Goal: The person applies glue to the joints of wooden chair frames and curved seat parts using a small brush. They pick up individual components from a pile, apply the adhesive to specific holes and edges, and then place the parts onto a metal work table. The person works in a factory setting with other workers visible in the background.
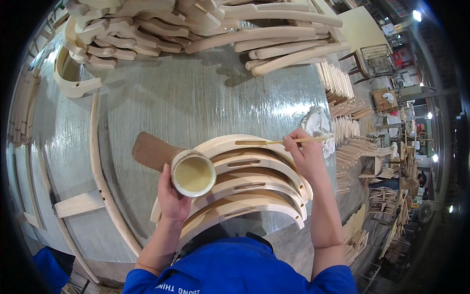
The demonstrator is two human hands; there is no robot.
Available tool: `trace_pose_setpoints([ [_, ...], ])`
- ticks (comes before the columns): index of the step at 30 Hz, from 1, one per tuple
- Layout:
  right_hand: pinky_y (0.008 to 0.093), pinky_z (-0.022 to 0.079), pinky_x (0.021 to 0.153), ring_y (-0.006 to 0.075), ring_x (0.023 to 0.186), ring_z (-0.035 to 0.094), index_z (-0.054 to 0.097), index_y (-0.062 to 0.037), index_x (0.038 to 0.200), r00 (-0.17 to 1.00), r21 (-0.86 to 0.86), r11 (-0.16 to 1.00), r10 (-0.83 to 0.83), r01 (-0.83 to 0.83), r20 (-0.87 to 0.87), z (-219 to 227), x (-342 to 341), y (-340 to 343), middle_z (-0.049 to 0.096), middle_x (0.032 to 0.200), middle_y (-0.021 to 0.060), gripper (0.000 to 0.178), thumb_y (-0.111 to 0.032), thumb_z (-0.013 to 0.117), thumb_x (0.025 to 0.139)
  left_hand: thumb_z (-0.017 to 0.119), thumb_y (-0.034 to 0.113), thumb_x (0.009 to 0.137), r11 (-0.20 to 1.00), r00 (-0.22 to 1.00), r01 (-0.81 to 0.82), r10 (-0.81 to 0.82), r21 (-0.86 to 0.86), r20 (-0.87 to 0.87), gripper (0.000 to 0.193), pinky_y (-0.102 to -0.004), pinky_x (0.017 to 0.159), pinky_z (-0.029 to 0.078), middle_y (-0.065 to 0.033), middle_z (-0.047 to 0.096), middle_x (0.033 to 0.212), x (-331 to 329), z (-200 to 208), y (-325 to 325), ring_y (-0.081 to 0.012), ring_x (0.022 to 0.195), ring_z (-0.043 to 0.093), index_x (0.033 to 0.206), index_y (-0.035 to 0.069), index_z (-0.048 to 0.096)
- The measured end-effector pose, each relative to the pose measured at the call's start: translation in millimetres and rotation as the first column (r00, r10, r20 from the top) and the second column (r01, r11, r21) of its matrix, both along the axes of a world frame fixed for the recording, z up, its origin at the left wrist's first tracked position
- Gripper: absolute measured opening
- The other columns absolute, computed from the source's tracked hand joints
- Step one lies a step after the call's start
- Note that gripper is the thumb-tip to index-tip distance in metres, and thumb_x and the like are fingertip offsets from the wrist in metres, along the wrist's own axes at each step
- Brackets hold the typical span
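Left hand [172,196] grips the glue cup [193,173]; right hand [304,154] pinches a stick [286,141] in the far curved rail's [230,142] slot. Looks like three nearer rails remain.

One head-worn fisheye view looks steeply down from close above the glossy plastic-covered workbench [161,103]; the wearer's blue shirt [235,269] fills the lower edge, stacked pale curved wooden chair parts [205,24] bend along the top, and the workshop floor curves away at the right rim
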State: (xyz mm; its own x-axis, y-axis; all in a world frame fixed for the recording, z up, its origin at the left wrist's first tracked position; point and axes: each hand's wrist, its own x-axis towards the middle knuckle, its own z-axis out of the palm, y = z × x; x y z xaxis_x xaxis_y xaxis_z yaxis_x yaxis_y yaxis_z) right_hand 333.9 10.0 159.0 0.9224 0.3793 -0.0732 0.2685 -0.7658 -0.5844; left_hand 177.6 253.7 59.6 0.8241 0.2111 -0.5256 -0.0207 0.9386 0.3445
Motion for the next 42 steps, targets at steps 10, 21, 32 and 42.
trace_pose_setpoints([
  [10, 0.0276, 0.047, 0.061, 0.016, 0.066, 0.061, 0.057, 0.0003, 0.085, 0.997, 0.311, 0.95, 0.002, 0.023, -0.081, -26, -15, 21, 0.063, 0.073, 0.0092, 0.014, -0.013, 0.056, 0.09, 0.031, 0.045, 0.096, 0.998, 0.998, -0.063, 0.062, -0.025, -0.022, 0.051, -0.049, 0.097, 0.041, -0.0104, 0.053, 0.124, 5, -10, 31, -0.0275, 0.114, 0.052, 0.127, 0.008, 0.047],
  [21, 0.0336, 0.05, 0.065, 0.0279, 0.074, 0.062, 0.06, -0.0018, 0.086, 0.968, 0.223, 0.942, 0.252, -0.25, 0.022, -22, -6, 11, 0.062, 0.079, 0.0125, 0.01, -0.001, 0.063, 0.077, 0.028, 0.048, 0.093, 0.995, 0.973, -0.083, 0.07, 0.05, 0.221, 0.055, -0.0666, 0.097, 0.032, -0.0099, 0.04, 0.137, 6, -32, 38, -0.0344, 0.125, 0.04, 0.135, 0.014, 0.037],
  [32, 0.0374, 0.047, 0.064, 0.0305, 0.073, 0.058, 0.056, -0.0019, 0.084, 0.97, 0.133, 0.961, 0.244, -0.241, -0.007, -4, 5, 8, 0.058, 0.077, 0.0125, 0.008, -0.002, 0.06, 0.078, 0.026, 0.039, 0.096, 0.991, 0.95, -0.047, 0.006, 0.125, 0.314, 0.049, -0.0663, 0.101, 0.027, -0.0085, 0.039, 0.139, 8, -33, 38, -0.032, 0.128, 0.038, 0.136, 0.013, 0.037],
  [42, 0.0284, 0.046, 0.061, 0.0168, 0.066, 0.06, 0.06, -0.0011, 0.086, 0.991, 0.135, 0.983, -0.119, 0.126, -0.058, 2, -12, -16, 0.061, 0.071, 0.0087, 0.015, -0.016, 0.06, 0.088, 0.029, 0.034, 0.098, 0.984, 0.991, -0.131, 0.125, 0.117, 0.057, 0.044, -0.0564, 0.101, 0.035, -0.0075, 0.047, 0.132, 16, -21, 31, -0.0276, 0.122, 0.046, 0.131, 0.01, 0.042],
])
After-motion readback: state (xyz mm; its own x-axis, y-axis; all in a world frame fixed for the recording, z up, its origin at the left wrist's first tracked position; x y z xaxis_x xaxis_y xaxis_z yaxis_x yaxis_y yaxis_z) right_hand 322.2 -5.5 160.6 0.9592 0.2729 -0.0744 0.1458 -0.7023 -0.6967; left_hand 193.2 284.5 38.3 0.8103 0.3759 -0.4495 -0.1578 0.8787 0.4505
